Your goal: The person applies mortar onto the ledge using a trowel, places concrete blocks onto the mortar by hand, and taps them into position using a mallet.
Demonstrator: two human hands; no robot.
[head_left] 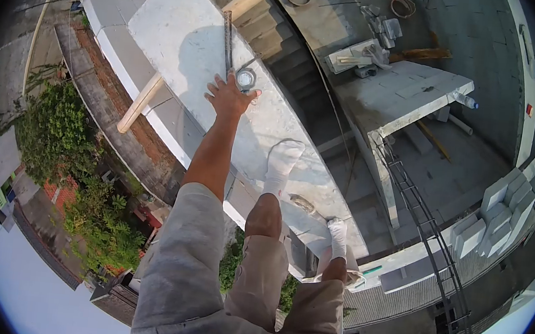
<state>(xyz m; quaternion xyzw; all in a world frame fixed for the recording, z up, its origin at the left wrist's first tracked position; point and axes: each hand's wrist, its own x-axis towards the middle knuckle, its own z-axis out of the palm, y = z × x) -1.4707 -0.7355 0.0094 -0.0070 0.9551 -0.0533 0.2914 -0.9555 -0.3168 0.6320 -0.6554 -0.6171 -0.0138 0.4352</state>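
Note:
My left hand (230, 97) is palm down with spread fingers, low over a pale concrete slab (195, 50). Between its thumb and fingers, just beyond the palm, sits a small round object (246, 78) with a grey rim and bright centre. A dark narrow bar (228, 41) lies on the slab, its near end at my fingertips; whether they touch cannot be made out. My right hand is out of view. My feet, in white socks (285, 157), rest on the slab, and a small, pale worn object (302, 203) lies between them.
Beyond the slab's right edge, a stairwell (283, 56) drops away. Wooden poles (140, 103) stick out beside the slab. At right are a block-topped ledge (410, 94), a plastic bottle (466, 100), a steel rebar frame (426, 224) and stacked grey blocks (498, 212). Trees (58, 131) stand far below left.

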